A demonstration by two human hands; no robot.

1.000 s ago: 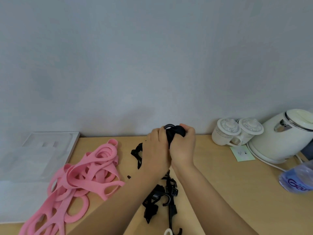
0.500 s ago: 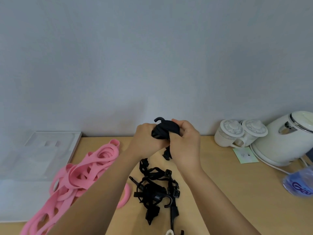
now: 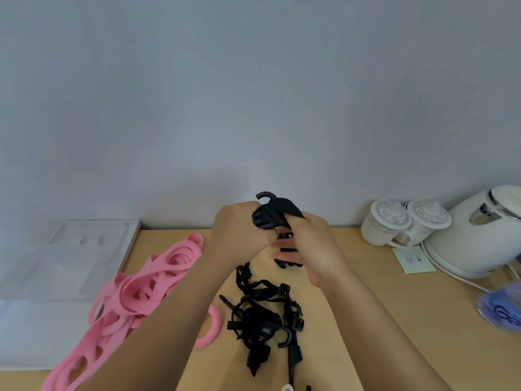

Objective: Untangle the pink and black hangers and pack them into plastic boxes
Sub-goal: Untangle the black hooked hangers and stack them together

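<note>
Looks like a home or small office corner — light wood surface point(image 3: 394, 320) against a plain grey wall point(image 3: 253, 94). At right of frame: white electric kettle point(image 3: 479, 235), two lidded ceramic cups point(image 3: 403, 222), a water bottle point(image 3: 504, 309) at the edge — household stuff, no tools or lab gear.

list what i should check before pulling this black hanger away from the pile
1. Grip on the black hanger: ok; left hand and right hand both hold it above the table.
2. Black hanger free of the pile: cannot tell; black parts hang under the right hand, near the pile.
3. Pink hangers apart from the pile: cannot tell; one pink ring lies close, partly behind the left arm.
4. Box ready: cannot tell; it sits at the left, but open or lidded is unclear.
5. Kettle and bottle out of the way: ok; both stand far right.
</note>
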